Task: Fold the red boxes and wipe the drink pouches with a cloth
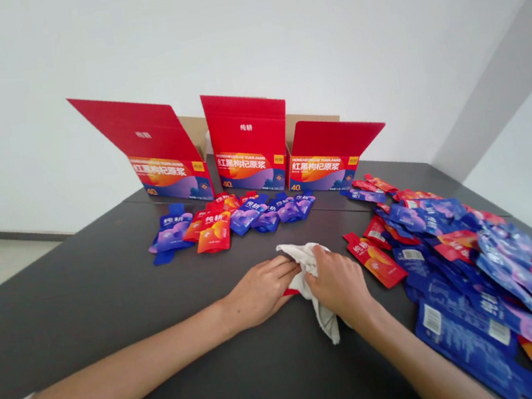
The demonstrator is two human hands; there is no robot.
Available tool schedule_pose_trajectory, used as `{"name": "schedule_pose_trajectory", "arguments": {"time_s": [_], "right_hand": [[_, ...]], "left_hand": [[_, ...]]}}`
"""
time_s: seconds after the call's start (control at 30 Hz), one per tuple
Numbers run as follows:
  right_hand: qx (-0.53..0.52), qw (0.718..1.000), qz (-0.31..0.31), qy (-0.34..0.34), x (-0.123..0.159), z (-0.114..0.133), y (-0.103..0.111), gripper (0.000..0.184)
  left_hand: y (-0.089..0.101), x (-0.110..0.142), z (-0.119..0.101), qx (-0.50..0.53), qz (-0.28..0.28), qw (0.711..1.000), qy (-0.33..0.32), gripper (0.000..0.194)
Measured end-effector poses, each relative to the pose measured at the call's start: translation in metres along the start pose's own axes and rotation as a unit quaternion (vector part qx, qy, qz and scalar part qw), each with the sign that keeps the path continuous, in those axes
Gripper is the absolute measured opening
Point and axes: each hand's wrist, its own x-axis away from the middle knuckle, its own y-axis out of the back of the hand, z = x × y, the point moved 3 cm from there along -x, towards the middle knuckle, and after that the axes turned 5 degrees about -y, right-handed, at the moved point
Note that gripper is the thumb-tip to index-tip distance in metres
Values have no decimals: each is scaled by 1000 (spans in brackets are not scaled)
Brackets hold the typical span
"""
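Near the table's middle, my right hand (pixel 341 281) is closed on a crumpled white cloth (pixel 326 317), and part of the cloth hangs below it. My left hand (pixel 260 294) meets it from the left, its fingers pressed round a red pouch (pixel 290 292). Only a red edge of that pouch shows; the cloth and my fingers hide the rest. The cloth lies against the pouch. Just right of my right hand, a red pouch with orange print (pixel 376 259) rests flat on the table.
Three red and blue cartons (pixel 169 174) stand along the back with lids raised. In front of them lie several red pouches (pixel 214 232) and blue pouches (pixel 171 232). A large heap of mixed pouches (pixel 456 264) covers the right side of the dark table (pixel 108 283). A white wall (pixel 241 30) rises behind.
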Motion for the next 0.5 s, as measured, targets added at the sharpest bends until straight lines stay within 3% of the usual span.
{"name": "schedule_pose_trajectory", "arguments": {"time_s": [0.1, 0.27, 0.4, 0.5], "right_hand": [[-12, 999, 11, 35, -1, 0, 2, 27], [23, 999, 21, -29, -7, -11, 2, 26], [2, 998, 25, 57, -8, -7, 1, 27], [25, 1000, 13, -5, -12, -14, 1, 26]], "left_hand": [[0, 0, -2, -9, 32, 999, 1, 22], [0, -1, -3, -16, 17, 1000, -9, 33], [-1, -1, -2, -12, 13, 1000, -2, 22], [-1, 0, -1, -24, 15, 1000, -6, 23]]}}
